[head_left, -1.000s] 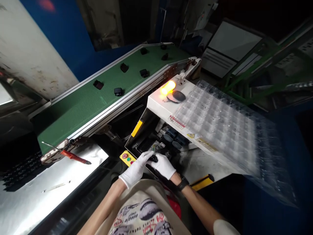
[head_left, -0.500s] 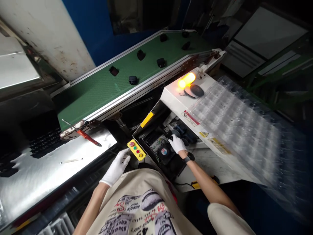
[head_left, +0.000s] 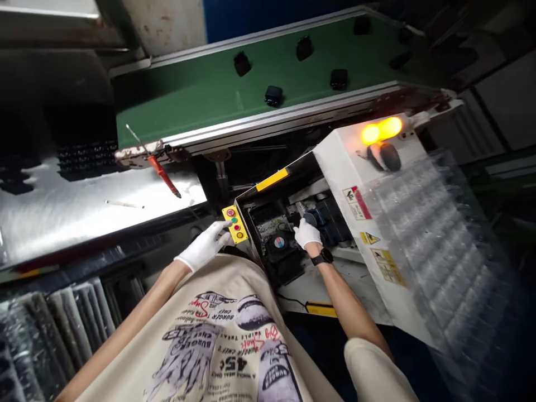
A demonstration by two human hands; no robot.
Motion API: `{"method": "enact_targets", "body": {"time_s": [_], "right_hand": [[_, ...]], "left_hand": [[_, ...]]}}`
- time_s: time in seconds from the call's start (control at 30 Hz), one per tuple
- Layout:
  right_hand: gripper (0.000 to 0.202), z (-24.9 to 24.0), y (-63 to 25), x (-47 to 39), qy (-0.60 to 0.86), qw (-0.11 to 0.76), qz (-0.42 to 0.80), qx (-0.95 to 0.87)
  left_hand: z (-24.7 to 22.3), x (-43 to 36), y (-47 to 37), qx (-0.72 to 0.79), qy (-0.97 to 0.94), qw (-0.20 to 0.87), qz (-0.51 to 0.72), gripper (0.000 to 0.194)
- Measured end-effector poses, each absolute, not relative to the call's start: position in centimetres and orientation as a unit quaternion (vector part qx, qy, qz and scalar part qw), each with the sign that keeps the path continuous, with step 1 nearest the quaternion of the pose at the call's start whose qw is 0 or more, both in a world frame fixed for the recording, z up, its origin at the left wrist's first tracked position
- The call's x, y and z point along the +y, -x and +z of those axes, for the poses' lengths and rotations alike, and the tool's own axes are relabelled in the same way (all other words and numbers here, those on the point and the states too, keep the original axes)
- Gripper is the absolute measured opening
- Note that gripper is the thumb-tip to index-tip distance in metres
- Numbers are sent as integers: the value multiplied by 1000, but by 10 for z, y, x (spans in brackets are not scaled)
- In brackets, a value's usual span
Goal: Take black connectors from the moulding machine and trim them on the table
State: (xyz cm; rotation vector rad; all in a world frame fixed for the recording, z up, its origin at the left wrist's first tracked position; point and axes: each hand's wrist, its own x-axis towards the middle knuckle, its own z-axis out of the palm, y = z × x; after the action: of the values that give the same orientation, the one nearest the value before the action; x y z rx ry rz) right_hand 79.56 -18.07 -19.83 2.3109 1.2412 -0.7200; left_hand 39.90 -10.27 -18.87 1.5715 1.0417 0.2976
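In a white glove, my left hand [head_left: 206,245] has its fingers stretched out, and the index fingertip is at the green button of a yellow control panel [head_left: 238,237]. That panel also carries red and yellow buttons. My right hand [head_left: 307,233], gloved too and with a black watch at the wrist, reaches into the machine's open front. Its fingers are curled by a dark round part [head_left: 310,218]; what they grip is dark and cannot be made out. Below and left of it lies a black fan [head_left: 280,243] with a red and blue label.
A green conveyor belt [head_left: 180,97] bears several small black parts. On the white machine cover [head_left: 341,153] stand lit amber lamps [head_left: 381,130] and stacked clear plastic trays [head_left: 427,240]. A red-handled screwdriver [head_left: 163,176] lies at the edge of the metal table [head_left: 84,223].
My left hand has moved up to the control panel, its fingertip now at the green button. My right hand stays inside the machine. The view has turned and shifted.
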Motion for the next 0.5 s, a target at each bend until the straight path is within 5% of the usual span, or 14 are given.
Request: {"method": "enact_targets", "body": {"time_s": [0.5], "right_hand": [[47,-198,-796,-161,-793,295,-271,459]], "left_hand": [[-204,-113,-387,488,-666,546,142,58]]}}
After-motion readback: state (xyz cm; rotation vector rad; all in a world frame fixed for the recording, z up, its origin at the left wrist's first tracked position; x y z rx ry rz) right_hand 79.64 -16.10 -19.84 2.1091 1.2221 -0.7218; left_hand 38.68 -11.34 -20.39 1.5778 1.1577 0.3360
